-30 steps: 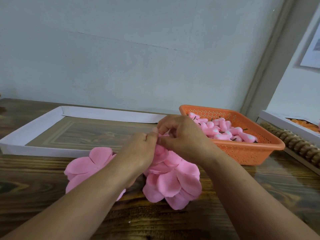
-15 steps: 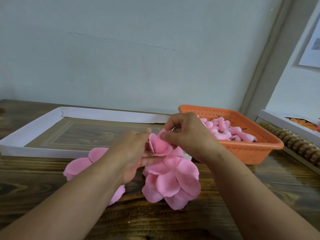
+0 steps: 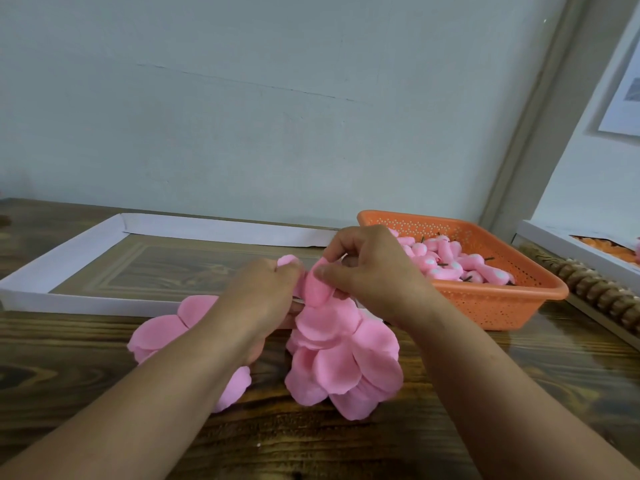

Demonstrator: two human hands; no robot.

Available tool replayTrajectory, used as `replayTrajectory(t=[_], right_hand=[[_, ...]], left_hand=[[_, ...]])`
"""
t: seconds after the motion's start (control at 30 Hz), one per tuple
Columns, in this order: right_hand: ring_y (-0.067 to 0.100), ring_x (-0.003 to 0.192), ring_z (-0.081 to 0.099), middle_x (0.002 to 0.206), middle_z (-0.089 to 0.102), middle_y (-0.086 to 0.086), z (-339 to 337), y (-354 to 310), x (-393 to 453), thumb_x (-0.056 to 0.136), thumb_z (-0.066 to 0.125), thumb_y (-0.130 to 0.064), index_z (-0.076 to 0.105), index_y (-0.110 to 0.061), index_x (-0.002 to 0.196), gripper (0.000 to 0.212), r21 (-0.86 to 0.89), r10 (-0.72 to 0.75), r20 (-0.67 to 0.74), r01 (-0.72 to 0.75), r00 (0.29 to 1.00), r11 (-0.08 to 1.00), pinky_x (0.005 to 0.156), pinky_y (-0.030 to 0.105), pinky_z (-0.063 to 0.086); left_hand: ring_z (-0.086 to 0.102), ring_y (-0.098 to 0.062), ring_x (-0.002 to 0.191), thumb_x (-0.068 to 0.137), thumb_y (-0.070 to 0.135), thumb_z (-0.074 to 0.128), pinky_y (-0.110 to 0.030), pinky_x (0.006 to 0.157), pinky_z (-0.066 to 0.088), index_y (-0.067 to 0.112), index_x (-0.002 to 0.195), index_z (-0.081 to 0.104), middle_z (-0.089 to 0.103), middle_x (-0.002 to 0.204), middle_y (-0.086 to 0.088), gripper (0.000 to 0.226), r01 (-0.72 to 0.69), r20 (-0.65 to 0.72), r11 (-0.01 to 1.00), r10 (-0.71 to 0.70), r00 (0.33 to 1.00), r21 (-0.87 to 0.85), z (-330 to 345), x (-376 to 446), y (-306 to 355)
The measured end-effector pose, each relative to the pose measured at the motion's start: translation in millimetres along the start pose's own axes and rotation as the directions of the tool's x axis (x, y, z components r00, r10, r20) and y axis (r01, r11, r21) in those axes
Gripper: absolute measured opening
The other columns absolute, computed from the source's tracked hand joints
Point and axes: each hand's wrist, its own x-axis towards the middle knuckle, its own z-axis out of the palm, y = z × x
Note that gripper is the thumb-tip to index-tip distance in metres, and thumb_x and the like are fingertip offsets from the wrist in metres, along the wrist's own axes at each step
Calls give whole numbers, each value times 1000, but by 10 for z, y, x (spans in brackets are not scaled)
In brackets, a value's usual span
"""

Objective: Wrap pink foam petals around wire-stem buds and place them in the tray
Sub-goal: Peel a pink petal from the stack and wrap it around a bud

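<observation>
While held: the petal [image 3: 317, 287] stands curled between both hands, above the far end of the petal stack and just off the near edge of the white tray.
Step in hand: wrapping — the petal appears to be closing round a bud; whether a bud and its wire stem sit inside cannot be told, since the fingers hide the core.
Right hand [image 3: 372, 271]: thumb and fingers clamped together on the petal's upper edge.
Left hand [image 3: 263, 292]: fingers curled, pinching pink foam at its tips, against the same piece.
Next move calls for: a snug, even roll — then carrying the piece over the tray's near rim.
Petal stack [image 3: 343, 358]: loose petals fanned on the table, below the hands.
Second petal heap [image 3: 162, 332]: beneath the left forearm.
White tray [image 3: 72, 251]: far-left part of the table, no buds visible inside.
Orange basket [image 3: 485, 303]: right side, holding pink buds [image 3: 450, 263] with dark stems.
</observation>
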Motion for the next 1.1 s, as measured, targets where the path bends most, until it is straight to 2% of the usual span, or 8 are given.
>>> replayTrajectory(t=[0.2, 0.27, 0.4, 0.6, 0.73, 0.87, 0.97, 1.1], right_hand=[[4, 46, 47, 50, 56, -20, 52, -53, -25, 80, 68, -8, 57, -22, 63, 25, -84, -48, 52, 52, 998, 995, 53, 23, 44], [1, 48, 48, 73, 64, -13, 54, -67, -30, 80, 68, -5, 56, -23, 62, 28, -73, -68, 66, 72, 996, 995, 57, 27, 48], [-9, 51, 50, 94, 65, 2, 52, -73, -27, 78, 69, 0, 54, -25, 59, 35, -68, -122, 102, 129, 987, 989, 48, 8, 37], [-5, 52, 48, 80, 61, -4, 78, -75, -43, 80, 68, -5, 62, -15, 66, 18, -81, -154, 73, 160, 985, 984, 50, 9, 34], [-4, 52, 47, 78, 61, -4, 73, -99, -56, 79, 66, -2, 64, -12, 68, 15, -68, -169, 92, 176, 981, 982, 51, 10, 34], [-2, 44, 46, 51, 55, -22, 63, -90, -65, 79, 64, 2, 66, -3, 70, 10, -50, -162, 133, 170, 978, 984, 45, 8, 31], [-4, 42, 46, 45, 51, -29, 49, -82, -57, 79, 64, 2, 66, -3, 70, 10, -45, -158, 157, 167, 975, 985, 43, 6, 29], [-1, 41, 45, 44, 52, -21, 50, -50, -36, 78, 68, -1, 65, -10, 67, 14, -19, -122, 131, 126, 984, 992, 43, 7, 31]], left_hand=[[72, -24, 69, 101, 29, 38, -35, 68, 60, 22, 68, 69, 73, 68, -5, 46, -42, 57, 999, 40, 998, 29, -1, -72, 24], [71, -21, 71, 101, 35, 37, -37, 73, 59, 24, 61, 69, 73, 65, 1, 52, -53, 64, 998, 50, 997, 36, 6, -97, 27], [72, -23, 71, 95, 56, 31, -41, 76, 59, 28, 68, 65, 73, 68, -2, 52, -59, 45, 996, 56, 997, 64, 19, -122, 51], [73, -23, 74, 55, 83, 24, -35, 66, 60, 29, 69, 75, 75, 75, -6, 76, -26, 164, 999, 23, 986, 18, 2, -200, 117], [72, -29, 83, 51, 85, 23, -43, 77, 59, 27, 77, 75, 74, 87, -15, 82, -26, 224, 1000, 23, 974, 10, -9, -213, 129], [70, -35, 90, 53, 84, 23, -51, 86, 55, 21, 87, 73, 72, 91, -21, 87, 0, 236, 999, -7, 972, 33, -7, -197, 119], [69, -37, 93, 54, 84, 23, -52, 86, 55, 21, 94, 70, 72, 94, -22, 88, 6, 248, 999, -15, 969, 35, 1, -193, 121], [71, -35, 86, 60, 82, 23, -48, 81, 58, 28, 87, 70, 73, 90, -20, 77, 26, 271, 1000, -25, 962, 0, -9, -182, 124]])
